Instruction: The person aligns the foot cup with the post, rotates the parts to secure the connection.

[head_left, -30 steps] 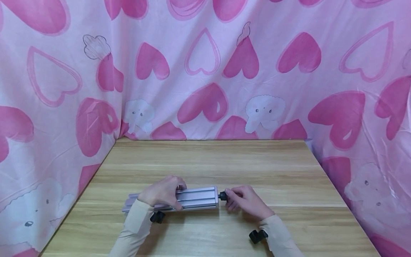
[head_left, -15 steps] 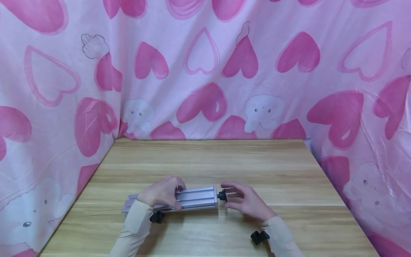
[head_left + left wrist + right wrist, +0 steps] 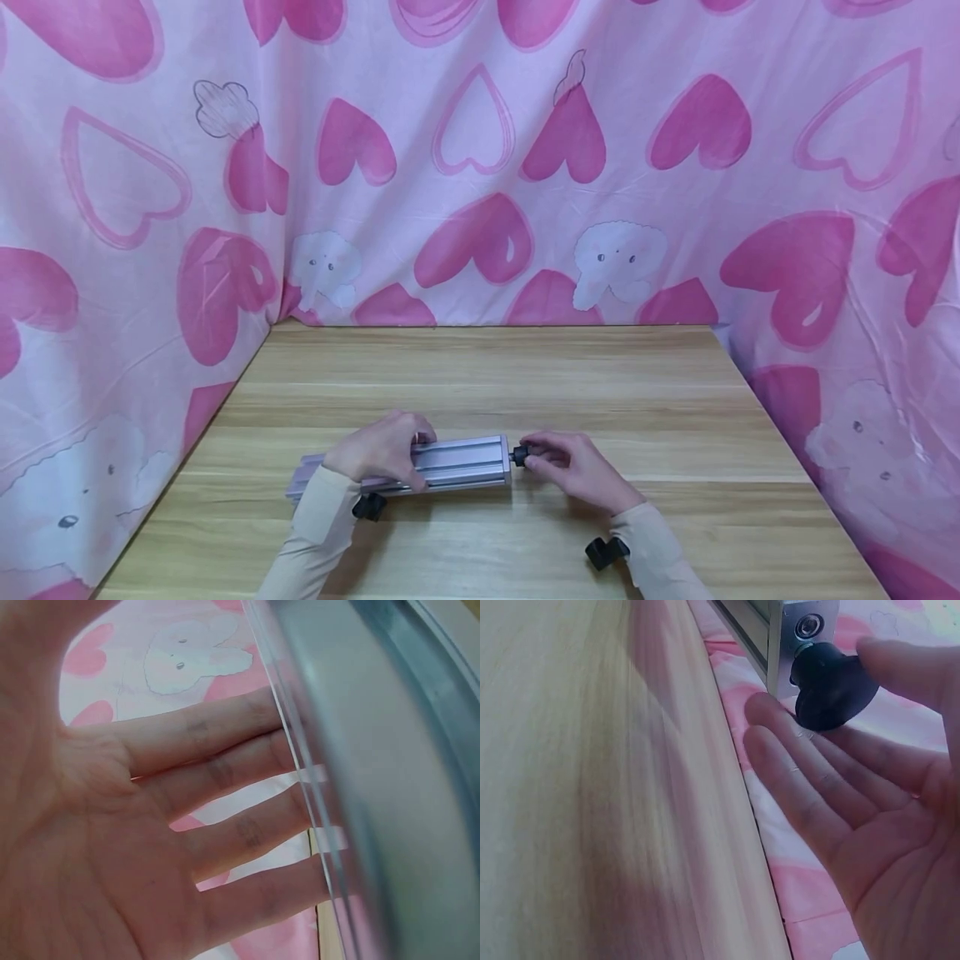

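A long silver aluminium linear slide (image 3: 465, 460) with grooves along its length lies across the front half of the table. My left hand (image 3: 378, 450) grips it near the middle, thumb on the near side and fingers over the far edge. In the left wrist view, the fingertips reach behind the slide's clear-edged metal side (image 3: 375, 765). A black knob (image 3: 521, 456) sticks out of its right end on a short shaft. My right hand (image 3: 573, 467) pinches this knob. From the right wrist, the thumb is at the knob's rim, beside an end plate (image 3: 781, 656) with a socket screw.
The wood-grain table (image 3: 487, 367) is bordered at the back and sides by a pink heart-print curtain (image 3: 480, 242). Black wrist mounts (image 3: 606, 552) sit below each forearm's cuff.
My right hand held the knob, then spread its fingers away from it, and has now closed on it again. The left hand and the slide stay in place.
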A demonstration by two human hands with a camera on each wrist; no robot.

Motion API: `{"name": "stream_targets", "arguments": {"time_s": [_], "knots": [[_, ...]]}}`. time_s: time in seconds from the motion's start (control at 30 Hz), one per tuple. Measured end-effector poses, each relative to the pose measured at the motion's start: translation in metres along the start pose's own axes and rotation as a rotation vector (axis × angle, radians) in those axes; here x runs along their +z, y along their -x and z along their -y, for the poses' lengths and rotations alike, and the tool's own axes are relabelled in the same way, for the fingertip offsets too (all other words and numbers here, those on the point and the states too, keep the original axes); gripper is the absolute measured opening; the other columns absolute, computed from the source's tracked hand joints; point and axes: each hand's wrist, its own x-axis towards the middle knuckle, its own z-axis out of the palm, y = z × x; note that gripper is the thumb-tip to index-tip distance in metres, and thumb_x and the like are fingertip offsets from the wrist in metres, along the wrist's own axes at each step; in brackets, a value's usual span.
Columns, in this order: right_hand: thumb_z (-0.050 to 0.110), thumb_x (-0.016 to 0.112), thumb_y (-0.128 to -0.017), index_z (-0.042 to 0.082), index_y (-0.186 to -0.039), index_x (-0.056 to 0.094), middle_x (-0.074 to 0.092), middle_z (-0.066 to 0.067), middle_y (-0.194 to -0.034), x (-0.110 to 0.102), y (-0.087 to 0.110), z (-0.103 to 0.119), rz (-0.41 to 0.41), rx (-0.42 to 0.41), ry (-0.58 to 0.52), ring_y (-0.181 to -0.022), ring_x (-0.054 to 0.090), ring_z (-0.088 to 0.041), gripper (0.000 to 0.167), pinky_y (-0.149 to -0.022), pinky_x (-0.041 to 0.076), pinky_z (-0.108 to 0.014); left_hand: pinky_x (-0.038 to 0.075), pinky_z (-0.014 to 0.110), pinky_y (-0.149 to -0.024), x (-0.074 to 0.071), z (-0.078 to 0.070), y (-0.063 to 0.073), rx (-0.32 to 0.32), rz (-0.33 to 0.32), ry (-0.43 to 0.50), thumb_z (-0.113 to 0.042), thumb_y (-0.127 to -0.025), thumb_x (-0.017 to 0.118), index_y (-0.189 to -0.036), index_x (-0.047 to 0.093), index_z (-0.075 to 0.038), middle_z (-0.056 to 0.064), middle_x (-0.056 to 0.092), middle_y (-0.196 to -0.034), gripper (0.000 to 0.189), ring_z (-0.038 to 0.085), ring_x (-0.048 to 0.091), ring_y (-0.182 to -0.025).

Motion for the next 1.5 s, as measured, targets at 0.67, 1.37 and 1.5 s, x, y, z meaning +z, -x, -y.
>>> {"name": "stream_targets", "arguments": {"time_s": [0.67, 1.37, 1.5], "knots": [[0.019, 0.078, -0.089, 0.013, -0.144, 0.053, 0.061, -0.012, -0.140, -0.0005, 0.0037, 0.0021, 0.009, -0.006, -0.044, -0.117, 0.067, -0.020, 0.060, -0.099, 0.054, -0.035, 0.051, 0.034, -0.079, -0.0014, -0.0014, -0.0010, 0.015, -0.002, -0.006, -0.023, -0.058, 0.091, -0.106, 0.073, -0.004, 0.003, 0.069, -0.103, 0.055, 0.017, 0.059, -0.089], [0.036, 0.059, -0.101, 0.004, -0.120, 0.070, 0.076, -0.006, -0.103, -0.0002, 0.0019, 0.0010, -0.004, 0.062, 0.004, -0.090, 0.073, -0.013, 0.039, -0.080, 0.057, -0.025, 0.052, 0.035, -0.080, 0.0016, -0.0005, -0.0010, 0.011, -0.007, 0.009, -0.022, -0.058, 0.091, -0.108, 0.072, -0.003, 0.004, 0.069, -0.105, 0.057, 0.017, 0.058, -0.090], [0.036, 0.052, -0.105, 0.006, -0.105, 0.074, 0.076, -0.007, -0.088, 0.0007, 0.0001, -0.0006, 0.032, 0.083, -0.034, -0.076, 0.074, -0.020, 0.037, -0.069, 0.059, -0.031, 0.052, 0.036, -0.080, 0.0020, -0.0014, -0.0007, 0.004, -0.002, 0.012, -0.022, -0.058, 0.091, -0.109, 0.072, -0.003, 0.004, 0.069, -0.105, 0.057, 0.016, 0.058, -0.091]]}}
